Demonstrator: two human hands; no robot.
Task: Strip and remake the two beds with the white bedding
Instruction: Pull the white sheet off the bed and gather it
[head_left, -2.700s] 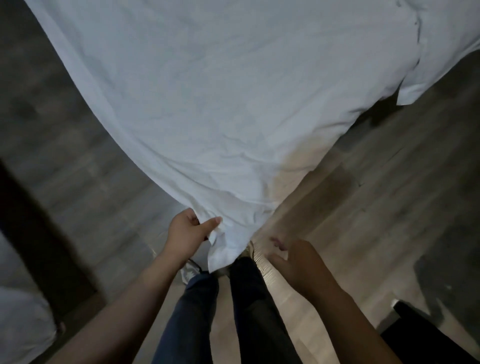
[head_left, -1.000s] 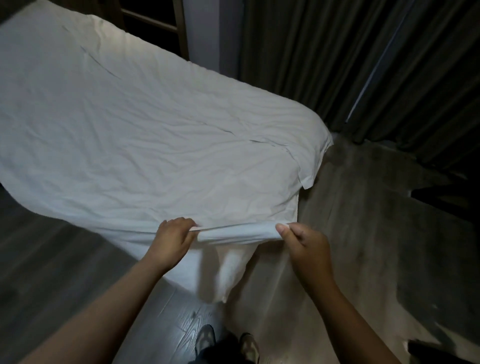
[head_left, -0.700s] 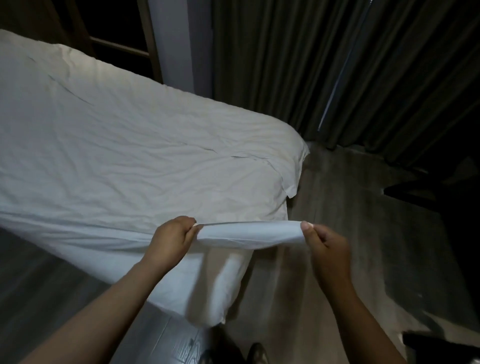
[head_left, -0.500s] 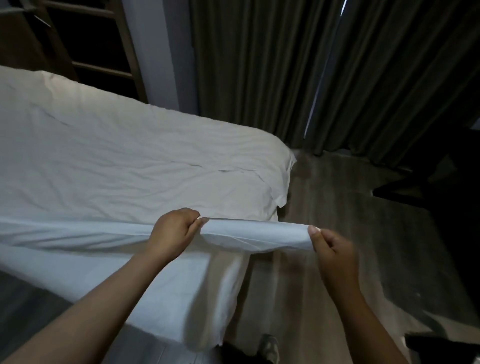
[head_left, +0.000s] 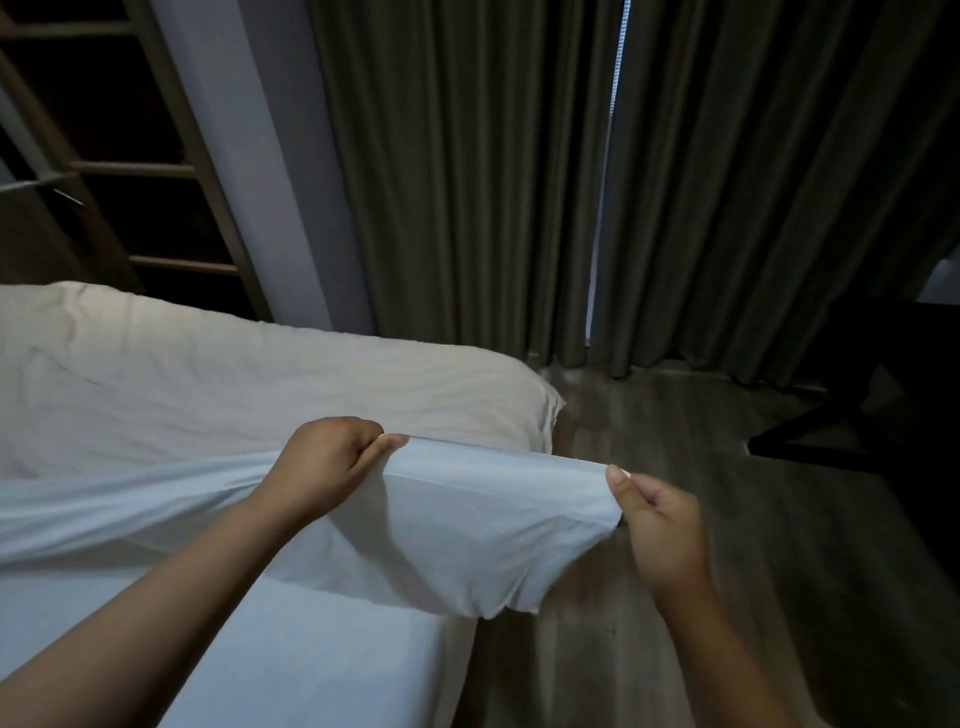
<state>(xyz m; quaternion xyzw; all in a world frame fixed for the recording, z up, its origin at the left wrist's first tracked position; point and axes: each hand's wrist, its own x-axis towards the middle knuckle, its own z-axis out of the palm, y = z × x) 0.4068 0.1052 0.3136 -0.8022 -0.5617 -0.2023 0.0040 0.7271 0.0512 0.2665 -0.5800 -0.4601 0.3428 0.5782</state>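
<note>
The bed (head_left: 311, 675) stands on a grey wood-plank floor (head_left: 779, 545), and a wrinkled white sheet (head_left: 208, 395) lies spread across its top. The sheet's near edge is raised off the bed. Dark furniture (head_left: 831, 441) stands on the floor at right.

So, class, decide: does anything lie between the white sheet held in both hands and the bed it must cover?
Nothing visible does. The left hand and right hand each pinch the white sheet by its edge, held just above the bed, whose wrinkled top carries no objects in view.
</note>
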